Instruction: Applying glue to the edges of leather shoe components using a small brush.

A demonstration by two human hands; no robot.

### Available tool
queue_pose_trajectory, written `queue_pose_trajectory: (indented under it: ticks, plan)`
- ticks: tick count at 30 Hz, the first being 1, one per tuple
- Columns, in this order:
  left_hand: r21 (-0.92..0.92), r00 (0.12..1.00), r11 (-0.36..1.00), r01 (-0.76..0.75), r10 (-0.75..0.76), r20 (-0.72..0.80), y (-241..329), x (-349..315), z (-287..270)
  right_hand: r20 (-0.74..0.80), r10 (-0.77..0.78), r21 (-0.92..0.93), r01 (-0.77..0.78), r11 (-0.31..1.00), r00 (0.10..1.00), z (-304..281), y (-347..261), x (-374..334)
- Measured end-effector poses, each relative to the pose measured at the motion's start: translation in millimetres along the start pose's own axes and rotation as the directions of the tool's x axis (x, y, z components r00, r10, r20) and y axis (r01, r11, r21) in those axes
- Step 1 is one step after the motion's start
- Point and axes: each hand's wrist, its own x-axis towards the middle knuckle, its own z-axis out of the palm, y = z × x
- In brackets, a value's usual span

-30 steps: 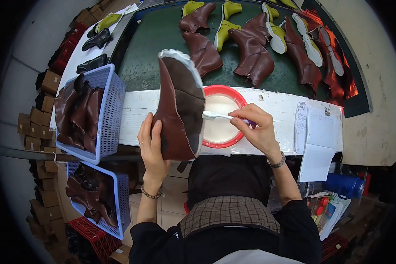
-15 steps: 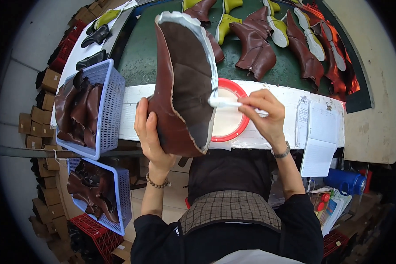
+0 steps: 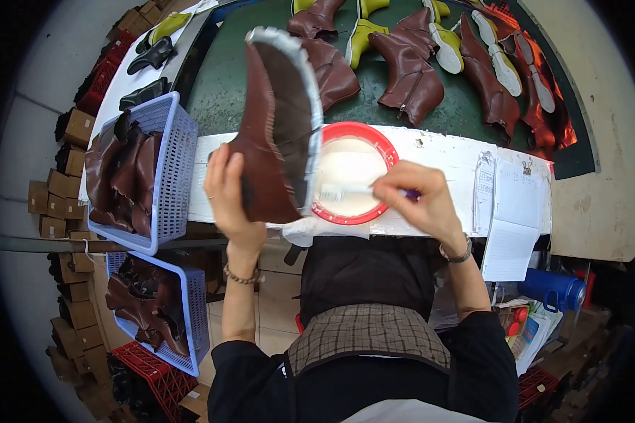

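Observation:
My left hand [image 3: 228, 197] is wrapped round the lower part of a reddish-brown leather boot upper [image 3: 259, 134], which stands tilted with its open side toward the right. White paste coats the upper's right edge, and its dark lining shows inside. Between the fingers of my right hand [image 3: 425, 201] is a slim brush [image 3: 356, 189] with a purple handle end. The brush's whitened head lies over the white liquid [image 3: 349, 166] in a red-rimmed bowl [image 3: 348, 127]; whether it touches the liquid I cannot tell. The upper hides part of the bowl's left side.
Brown uppers and yellow-green shoe forms [image 3: 363, 41] lie on the green table [image 3: 226, 92] beyond the white board [image 3: 437, 155]. Two blue baskets [image 3: 171, 169] of uppers stand at left. An open notebook [image 3: 511, 233] hangs over the right edge, above a blue flask [image 3: 550, 290].
My left hand has shifted the boot upper left and away from the brush, turning it narrower to view. My right hand has lowered the brush from the upper's edge to over the bowl.

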Motion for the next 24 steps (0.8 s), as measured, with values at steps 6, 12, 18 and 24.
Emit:
queue_pose_trajectory:
  ticks: [6, 12, 18, 24]
  plan:
    - [-0.348, 0.867, 0.795, 0.497, -0.467, 0.171, -35.3, -25.7, -50.2, 0.051, -0.100, -0.821, 0.099, 0.562, 0.994, -0.4, 62.7, 15.8]
    - [-0.497, 0.483, 0.219, 0.840, -0.720, 0.499, -47.0, -40.4, -75.5, -0.141, -0.134, -0.371, 0.073, 0.926, 0.981, -15.0, 37.9, 25.4]
    - [-0.513, 0.453, 0.044, 0.857, -0.541, 0.709, -55.4, -44.1, -61.8, -0.065, -0.326, -0.142, 0.315, 0.938, 0.943, -9.0, 19.8, 43.5]
    - [-0.595, 0.462, 0.000, 0.804, -0.628, 0.626, -53.6, -35.3, -64.0, -0.094, -0.177, -0.095, 0.168, 0.981, 0.980, -22.6, 17.4, 18.6]
